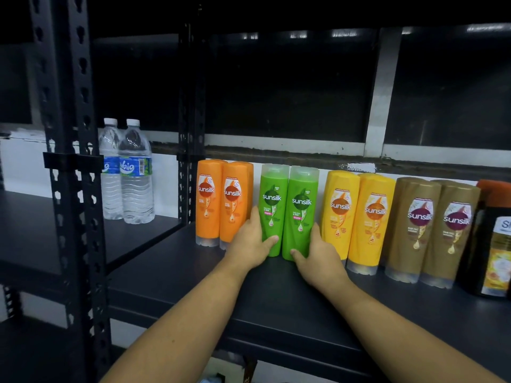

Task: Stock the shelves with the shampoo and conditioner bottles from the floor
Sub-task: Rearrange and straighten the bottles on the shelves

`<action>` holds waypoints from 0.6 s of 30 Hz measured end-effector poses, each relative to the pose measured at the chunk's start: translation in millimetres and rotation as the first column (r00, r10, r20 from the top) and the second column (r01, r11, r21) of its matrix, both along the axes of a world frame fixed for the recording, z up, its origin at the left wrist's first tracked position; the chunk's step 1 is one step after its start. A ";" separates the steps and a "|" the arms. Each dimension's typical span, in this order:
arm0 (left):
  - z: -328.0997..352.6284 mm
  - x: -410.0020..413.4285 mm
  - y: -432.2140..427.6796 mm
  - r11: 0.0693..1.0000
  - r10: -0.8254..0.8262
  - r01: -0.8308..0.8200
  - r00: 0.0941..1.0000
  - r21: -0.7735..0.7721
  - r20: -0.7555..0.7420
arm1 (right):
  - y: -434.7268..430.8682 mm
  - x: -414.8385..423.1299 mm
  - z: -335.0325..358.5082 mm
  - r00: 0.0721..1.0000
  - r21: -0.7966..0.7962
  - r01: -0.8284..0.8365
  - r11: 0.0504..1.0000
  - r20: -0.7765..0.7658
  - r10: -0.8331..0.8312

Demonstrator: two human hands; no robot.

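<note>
The left hand [249, 246] has its fingers [255, 218] curled round the left green bottle [272, 205], thumb across the front. The right hand [322, 254] grips the right green bottle [301, 208] the same way. Both bottles stand upright and touching on the black shelf [276, 297]. Orange bottles [221, 200] stand just left of the left fingers, yellow bottles [356, 217] just right of the right ones.
</note>
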State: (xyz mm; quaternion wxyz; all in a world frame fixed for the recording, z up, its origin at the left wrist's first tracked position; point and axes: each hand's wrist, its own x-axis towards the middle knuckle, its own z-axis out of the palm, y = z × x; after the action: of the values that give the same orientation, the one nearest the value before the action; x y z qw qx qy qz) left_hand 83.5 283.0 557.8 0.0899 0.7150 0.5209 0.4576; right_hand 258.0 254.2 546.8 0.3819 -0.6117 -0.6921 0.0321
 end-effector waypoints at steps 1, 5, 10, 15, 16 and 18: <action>-1.1 -1.3 -1.3 1.000 0.008 -0.008 1.000 -0.009 -0.016 | -2.7 0.3 0.7 1.000 -0.018 0.005 1.000 0.018 -0.005; -1.0 -11.7 -14.2 0.998 -0.029 0.024 0.997 -0.065 -0.076 | -21.1 4.2 7.4 0.997 -0.092 -0.012 0.996 0.079 0.020; 3.4 -32.3 -38.7 0.994 -0.033 0.012 0.981 -0.111 -0.194 | -53.9 1.4 11.6 0.978 -0.111 -0.105 0.988 0.167 0.123; -1.7 -72.3 -61.7 0.969 -0.052 -0.046 0.922 -0.244 -0.384 | -68.2 -24.9 15.9 0.896 -0.320 -0.277 0.906 0.256 0.364; -1.5 -80.3 -65.8 0.963 -0.055 -0.063 0.906 -0.262 -0.419 | -68.0 -31.9 15.4 0.886 -0.348 -0.283 0.894 0.263 0.383; 0.4 -93.8 -74.1 0.957 -0.063 -0.078 0.882 -0.278 -0.466 | -67.1 -45.0 14.9 0.877 -0.373 -0.286 0.883 0.269 0.398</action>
State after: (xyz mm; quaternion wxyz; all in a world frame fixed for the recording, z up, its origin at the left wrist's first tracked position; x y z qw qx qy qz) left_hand -10.3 208.9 558.2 0.0623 0.7815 0.5910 0.1900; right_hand 213.0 187.1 561.7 0.1405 -0.5279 -0.8307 0.1072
